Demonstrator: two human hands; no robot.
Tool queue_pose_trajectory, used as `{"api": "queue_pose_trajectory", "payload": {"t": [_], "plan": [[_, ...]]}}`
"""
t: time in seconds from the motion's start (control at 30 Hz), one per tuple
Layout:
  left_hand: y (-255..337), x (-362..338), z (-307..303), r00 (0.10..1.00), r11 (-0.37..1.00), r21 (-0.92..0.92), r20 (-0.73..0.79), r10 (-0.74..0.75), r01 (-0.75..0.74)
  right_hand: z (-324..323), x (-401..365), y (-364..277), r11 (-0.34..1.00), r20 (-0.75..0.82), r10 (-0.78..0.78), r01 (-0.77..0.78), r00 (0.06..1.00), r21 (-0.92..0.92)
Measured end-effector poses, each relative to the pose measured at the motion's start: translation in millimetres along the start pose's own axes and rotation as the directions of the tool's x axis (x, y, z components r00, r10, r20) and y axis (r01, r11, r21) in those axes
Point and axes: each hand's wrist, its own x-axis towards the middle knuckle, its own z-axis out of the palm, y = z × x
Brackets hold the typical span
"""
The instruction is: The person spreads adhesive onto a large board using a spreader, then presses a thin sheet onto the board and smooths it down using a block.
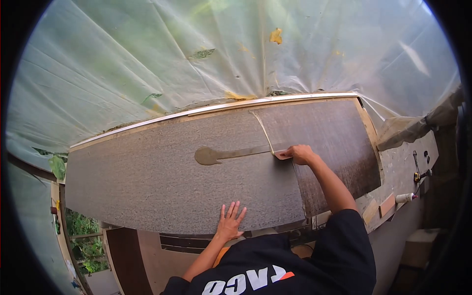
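Note:
A long grey-brown panel (147,182) lies across the view, its right part darker and browner. My left hand (230,223) rests flat with fingers spread on the panel's near edge. My right hand (299,154) grips a flat scraper-like piece (282,155) against the surface, near the line between the two tones. A pale strip of paste (264,130) runs from the far edge down to this piece. To the left, a smooth brownish smear (209,156) with a rounded end stretches toward my right hand.
Translucent plastic sheeting (196,64) hangs behind the panel's far edge. At the right, a side board (405,164) holds a yellow-and-black tool (418,176), a white bottle (405,197) and a small brown block (387,204). A green leaf (57,168) is at the left.

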Motion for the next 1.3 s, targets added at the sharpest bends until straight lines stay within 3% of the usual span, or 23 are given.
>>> {"api": "queue_pose_trajectory", "payload": {"t": [0.13,0.17,0.43,0.47,0.57,0.6,0.63,0.67,0.7,0.73,0.8,0.87,0.97,1.0,1.1,1.17,1.2,1.23,1.3], "plan": [[0.4,0.4,0.0,1.000,0.999,0.039,-0.022,-0.007,0.008,39.4,-85.6,-11.5,1.000,0.052,-0.013,0.014,0.999,-0.014],[-0.8,0.1,3.3,0.999,0.999,0.039,-0.038,0.000,0.001,46.9,-105.3,-17.1,0.998,0.127,0.014,-0.007,0.992,-0.060],[-2.8,1.4,13.1,0.996,0.996,0.093,-0.093,0.001,0.008,106.1,-233.1,-51.3,0.998,0.150,0.016,-0.008,0.989,-0.057],[-2.6,1.0,13.2,0.995,0.996,0.092,-0.098,0.009,0.000,118.4,-242.7,-48.5,0.999,0.071,-0.044,0.043,0.997,0.021],[-5.3,2.6,18.3,0.994,0.995,0.102,-0.110,0.009,0.002,146.2,-268.5,-51.0,0.999,0.345,0.027,-0.031,0.938,0.007],[-6.1,4.5,17.2,0.993,0.995,0.103,-0.118,0.012,0.000,146.2,-275.3,-49.1,0.999,0.340,0.031,-0.034,0.940,0.002],[-6.7,6.9,17.0,0.992,0.994,0.108,-0.124,0.013,0.000,145.0,-281.4,-45.6,0.983,0.296,0.049,-0.098,0.954,0.154],[-6.4,3.0,20.1,0.993,0.994,0.112,-0.116,0.014,-0.001,149.9,-289.6,-46.8,0.936,0.266,0.072,-0.157,0.961,0.314],[-5.2,-1.5,22.8,0.995,0.994,0.107,-0.099,0.015,-0.004,131.3,-298.6,-58.1,0.815,0.056,0.052,-0.075,0.997,0.575],[-5.2,-0.2,22.8,0.993,0.993,0.120,-0.118,0.022,-0.008,147.5,-288.2,-40.1,0.559,0.108,0.071,-0.129,0.992,0.819],[-6.7,2.9,19.4,0.989,0.989,0.144,-0.144,0.034,-0.013,153.8,-274.7,-10.3,0.327,0.169,0.096,-0.192,0.981,0.925],[-7.7,2.5,18.7,0.993,0.997,0.076,-0.112,0.034,-0.025,105.3,-266.3,-38.6,0.274,0.001,0.198,-0.057,0.980,0.960],[-15.6,-4.8,16.5,0.988,0.995,0.053,-0.127,0.086,-0.080,55.6,-229.2,-53.0,0.225,-0.153,0.179,0.111,0.972,0.968],[-18.1,-9.3,12.6,0.988,0.994,0.063,-0.116,0.097,-0.090,56.7,-203.7,-37.0,0.357,-0.197,0.144,0.134,0.970,0.924],[-38.5,-20.3,15.8,0.985,0.990,-0.005,-0.102,0.137,-0.138,5.6,-143.7,-64.4,0.435,-0.291,0.094,0.223,0.952,0.872],[-44.5,-32.1,2.4,0.996,0.998,0.033,-0.067,0.064,-0.062,-16.5,-94.1,-84.2,0.576,-0.500,0.040,0.388,0.865,0.719],[-47.2,-36.5,-5.2,0.999,0.998,0.068,-0.032,0.003,-0.001,-28.4,-75.7,-94.2,0.738,-0.544,0.028,0.350,0.839,0.577],[-54.2,-40.2,-7.9,1.000,1.000,0.013,-0.001,-0.018,0.018,-32.9,-51.9,-100.3,0.733,-0.547,0.015,0.363,0.837,0.575],[-62.2,-46.0,-11.5,0.999,0.999,0.025,0.030,-0.042,0.041,-31.1,2.9,-104.8,0.945,-0.654,0.005,0.209,0.757,0.250]]}}
